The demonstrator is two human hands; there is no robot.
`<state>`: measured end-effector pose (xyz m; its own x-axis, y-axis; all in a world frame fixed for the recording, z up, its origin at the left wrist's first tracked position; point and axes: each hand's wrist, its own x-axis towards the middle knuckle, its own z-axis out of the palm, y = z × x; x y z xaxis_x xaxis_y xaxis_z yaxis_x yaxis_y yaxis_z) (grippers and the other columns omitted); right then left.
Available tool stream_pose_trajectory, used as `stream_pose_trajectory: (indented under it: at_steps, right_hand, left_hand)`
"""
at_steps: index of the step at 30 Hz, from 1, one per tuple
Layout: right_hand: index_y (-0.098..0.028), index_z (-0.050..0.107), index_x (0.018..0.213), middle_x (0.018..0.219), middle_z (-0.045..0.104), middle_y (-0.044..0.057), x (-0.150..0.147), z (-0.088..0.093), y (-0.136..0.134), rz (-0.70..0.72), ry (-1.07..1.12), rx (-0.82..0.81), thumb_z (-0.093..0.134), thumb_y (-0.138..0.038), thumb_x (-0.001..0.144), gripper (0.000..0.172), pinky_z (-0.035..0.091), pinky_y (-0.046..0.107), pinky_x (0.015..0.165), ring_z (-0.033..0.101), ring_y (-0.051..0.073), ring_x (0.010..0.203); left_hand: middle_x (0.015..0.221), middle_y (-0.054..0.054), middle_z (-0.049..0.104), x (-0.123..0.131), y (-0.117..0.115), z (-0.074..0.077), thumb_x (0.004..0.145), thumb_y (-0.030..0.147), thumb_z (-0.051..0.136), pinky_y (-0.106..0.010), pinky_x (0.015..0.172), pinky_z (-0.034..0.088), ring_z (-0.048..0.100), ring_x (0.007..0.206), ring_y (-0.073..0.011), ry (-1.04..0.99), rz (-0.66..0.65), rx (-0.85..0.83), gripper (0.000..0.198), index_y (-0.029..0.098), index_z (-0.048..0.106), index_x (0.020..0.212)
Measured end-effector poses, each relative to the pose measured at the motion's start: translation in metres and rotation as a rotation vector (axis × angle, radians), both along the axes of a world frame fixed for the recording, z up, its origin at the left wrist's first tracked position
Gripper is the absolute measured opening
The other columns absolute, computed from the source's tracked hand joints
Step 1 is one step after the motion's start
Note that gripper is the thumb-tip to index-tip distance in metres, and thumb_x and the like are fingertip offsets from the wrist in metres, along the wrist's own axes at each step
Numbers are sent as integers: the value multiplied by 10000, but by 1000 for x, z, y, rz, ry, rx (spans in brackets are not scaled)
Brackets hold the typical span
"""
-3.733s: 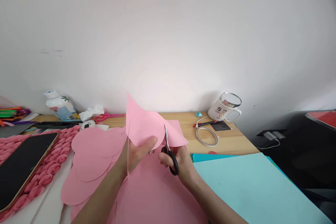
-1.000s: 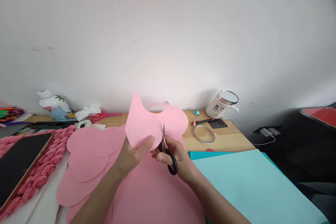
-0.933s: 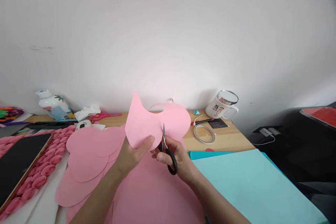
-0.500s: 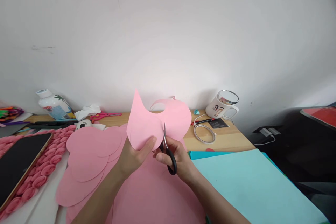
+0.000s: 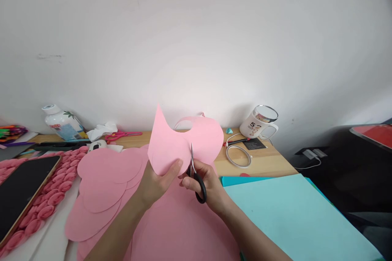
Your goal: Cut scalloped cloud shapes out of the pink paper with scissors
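My left hand (image 5: 159, 183) pinches a sheet of pink paper (image 5: 168, 147), thumb on the near face and the other fingers hidden behind. The sheet stands raised and curved, with a rounded cut-out in its upper edge and a faint round outline on it. In my right hand (image 5: 208, 181) are black-handled scissors (image 5: 200, 187), their blades upright at the paper along the outline's right side. Under both hands lies more pink paper (image 5: 183, 228). A pile of rounded pink paper pieces (image 5: 101, 191) overlaps to the left of my left forearm.
A phone (image 5: 24, 191) rests on a pink knobbly mat (image 5: 45, 211) at left. Pink scissors (image 5: 122, 135), a tissue (image 5: 102, 131) and a white bottle (image 5: 64, 122) stand along the wall. At right are a mug (image 5: 255, 124), a coiled cable (image 5: 239, 166) and light blue sheets (image 5: 294, 212).
Both hands keep nearly the same place. The paper's right part has shifted very slightly; the scissors look almost unchanged.
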<state>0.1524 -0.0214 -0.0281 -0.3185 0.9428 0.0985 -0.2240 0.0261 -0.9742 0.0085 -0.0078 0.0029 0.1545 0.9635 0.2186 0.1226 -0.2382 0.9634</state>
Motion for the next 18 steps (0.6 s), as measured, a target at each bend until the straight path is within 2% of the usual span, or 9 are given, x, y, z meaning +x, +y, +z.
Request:
stream_pose_trajectory:
  at_steps: [5,12,18]
  right_hand:
    - [-177,547,698,619,486,-19,0,-2,1,-7,-1,17,715,-501,646,368,328,259,555,416,125,572]
    - [-178,545,677,606,501,-17,0,-1,1,-27,-7,25,713,-494,646,360,336,260,543,428,124,558]
    - [-178,533,658,582,494,-22,-1,-2,2,-29,11,30,709,-473,658,343,348,258,530,426,119,539]
  left_hand:
    - [615,-5,577,4,-3,3,733,288,577,-281,579,495,589,662,-188,-51,34,-14,112,196,556,671]
    - [532,4,545,8,-6,7,726,287,576,-273,495,484,574,577,-181,-115,3,-62,127,203,549,634]
    - [563,-2,581,4,-3,8,751,276,561,-286,548,501,579,573,-173,-88,-85,-60,122,196,579,660]
